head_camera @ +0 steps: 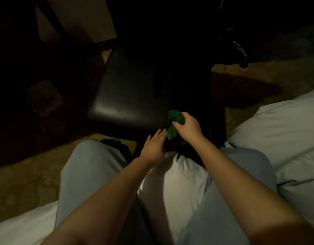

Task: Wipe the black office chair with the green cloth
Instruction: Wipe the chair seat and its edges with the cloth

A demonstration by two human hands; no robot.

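Right hand (188, 128) grips bunched green cloth (175, 119) at chair (128, 96) seat's near edge; left hand (153, 147) open beside it. Risk: wadded cloth skips patches in the dim light.

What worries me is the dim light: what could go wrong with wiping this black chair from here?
1. The crumpled green cloth is bunched in the right hand, so little fabric may meet the glossy black leather chair seat, likely leaving streaks.
2. The seat's far half lies in deep shadow, so patches there could easily be missed.
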